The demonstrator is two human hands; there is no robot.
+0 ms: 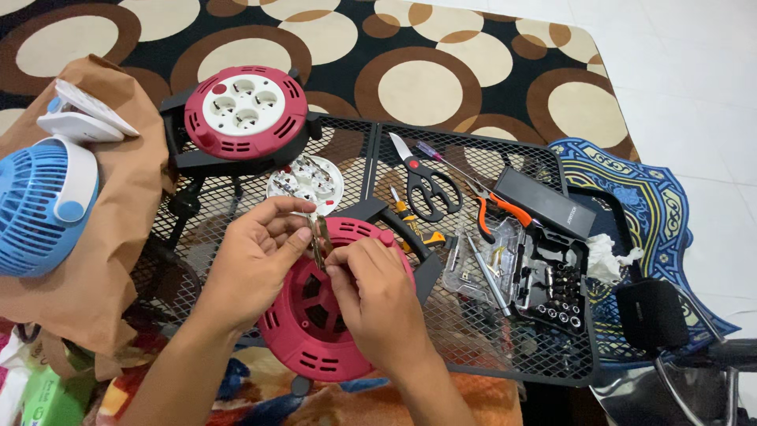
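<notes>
While both hands [315,260] pinch a thin metal strip [320,239], red cable reel housing [315,319] beneath them

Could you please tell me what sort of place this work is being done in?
Probably a home: a circle-patterned rug on white floor tiles, with a low black mesh table used as a makeshift workbench.

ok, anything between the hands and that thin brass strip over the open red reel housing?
Nothing visible. The left hand and right hand both already pinch the thin brass-coloured metal strip from either side, above the open red plastic cable-reel housing on the black mesh table.
</notes>
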